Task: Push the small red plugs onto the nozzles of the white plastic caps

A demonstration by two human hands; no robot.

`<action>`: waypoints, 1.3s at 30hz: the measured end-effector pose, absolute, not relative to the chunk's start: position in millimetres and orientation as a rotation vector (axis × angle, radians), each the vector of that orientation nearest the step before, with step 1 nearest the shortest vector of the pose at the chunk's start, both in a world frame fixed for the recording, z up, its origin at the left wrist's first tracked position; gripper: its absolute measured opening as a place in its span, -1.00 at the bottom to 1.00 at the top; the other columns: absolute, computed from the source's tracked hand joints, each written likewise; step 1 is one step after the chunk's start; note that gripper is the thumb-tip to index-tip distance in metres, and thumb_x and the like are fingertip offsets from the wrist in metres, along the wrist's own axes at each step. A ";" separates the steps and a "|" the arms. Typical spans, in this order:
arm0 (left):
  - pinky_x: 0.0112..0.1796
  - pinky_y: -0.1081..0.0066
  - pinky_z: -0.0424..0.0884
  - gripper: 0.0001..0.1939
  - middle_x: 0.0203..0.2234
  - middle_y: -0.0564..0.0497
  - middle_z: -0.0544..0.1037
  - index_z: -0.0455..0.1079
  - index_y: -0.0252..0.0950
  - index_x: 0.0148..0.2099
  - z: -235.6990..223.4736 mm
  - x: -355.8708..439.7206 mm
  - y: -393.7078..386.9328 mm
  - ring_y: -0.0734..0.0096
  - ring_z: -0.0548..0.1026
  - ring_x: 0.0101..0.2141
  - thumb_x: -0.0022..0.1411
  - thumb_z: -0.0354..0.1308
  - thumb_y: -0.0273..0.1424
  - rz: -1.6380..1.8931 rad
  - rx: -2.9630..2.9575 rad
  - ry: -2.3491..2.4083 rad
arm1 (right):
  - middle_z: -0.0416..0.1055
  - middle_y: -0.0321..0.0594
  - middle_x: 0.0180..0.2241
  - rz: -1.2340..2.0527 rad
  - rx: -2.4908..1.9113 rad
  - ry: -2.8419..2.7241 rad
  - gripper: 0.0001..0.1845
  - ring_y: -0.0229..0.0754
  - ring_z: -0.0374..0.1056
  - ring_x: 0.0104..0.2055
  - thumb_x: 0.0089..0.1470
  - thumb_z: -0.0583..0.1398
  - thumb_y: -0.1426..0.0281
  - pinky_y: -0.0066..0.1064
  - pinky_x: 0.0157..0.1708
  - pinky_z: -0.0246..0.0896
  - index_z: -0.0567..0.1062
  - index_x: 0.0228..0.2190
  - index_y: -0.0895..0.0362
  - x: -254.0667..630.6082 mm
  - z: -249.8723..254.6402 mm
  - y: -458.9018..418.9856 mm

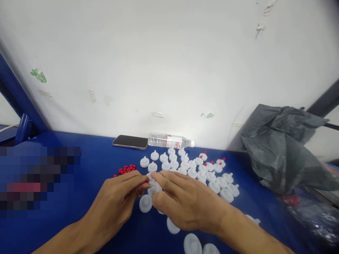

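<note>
My left hand [113,199] is closed in a pinch on a small red cap [147,181], mostly hidden by the fingertips. My right hand [185,199] grips a white, round plastic lid with a spout [154,188]. Cap and spout are close together; the fingers hide whether they touch. Beyond my left hand lies a small pile of red caps [127,169]. Many white spouted lids [182,170] spread behind and around my right hand. Several at the right, such as one lid [203,157], carry red caps on their spouts.
A dark-screened phone [130,141] and a clear water bottle [169,140] lie along the white wall [169,70]. On the right, a grey plastic bag [286,148] stands at the edge of the blue table [79,148], with a clear bag [315,215] nearer me. Something pixelated covers the left.
</note>
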State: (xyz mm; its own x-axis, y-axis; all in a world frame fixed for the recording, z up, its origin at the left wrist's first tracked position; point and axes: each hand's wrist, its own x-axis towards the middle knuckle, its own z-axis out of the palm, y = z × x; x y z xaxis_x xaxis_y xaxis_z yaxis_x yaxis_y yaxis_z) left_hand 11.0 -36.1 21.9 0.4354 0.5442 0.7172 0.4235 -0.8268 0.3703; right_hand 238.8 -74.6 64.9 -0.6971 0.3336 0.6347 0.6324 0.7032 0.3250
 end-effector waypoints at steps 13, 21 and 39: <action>-0.38 0.56 0.47 -0.80 -0.35 0.17 0.67 0.55 -0.10 -0.01 38.0 11.6 -36.4 0.53 0.61 -0.43 0.64 0.08 -0.38 1.357 2.600 0.734 | 0.75 -0.20 -0.10 -0.645 -0.634 -2.383 -0.69 -0.19 0.68 -0.11 0.36 0.08 0.54 -0.44 -0.12 0.64 0.57 -0.23 0.00 249.4 73.1 -66.6; -0.29 0.23 0.38 -0.71 -0.37 -0.01 0.57 0.50 -0.19 -0.29 26.0 -4.6 -15.9 0.13 0.49 -0.24 0.52 0.07 -0.35 0.885 2.924 1.313 | 0.63 -0.12 0.04 -0.199 -1.351 -2.292 -0.65 -0.14 0.62 -0.26 0.48 0.01 0.37 -0.20 -0.22 0.59 0.55 0.06 0.04 305.8 104.8 -39.7; -0.26 0.20 0.34 -0.68 -0.30 -0.06 0.52 0.46 -0.19 -0.26 8.3 -2.1 -13.1 0.07 0.43 -0.20 0.52 -0.07 -0.33 0.587 2.737 1.473 | 0.68 -0.12 0.19 0.249 -1.712 -2.423 -0.38 0.09 0.57 0.24 0.50 -0.05 0.00 -0.05 0.31 0.41 0.66 0.16 -0.02 376.6 71.1 5.3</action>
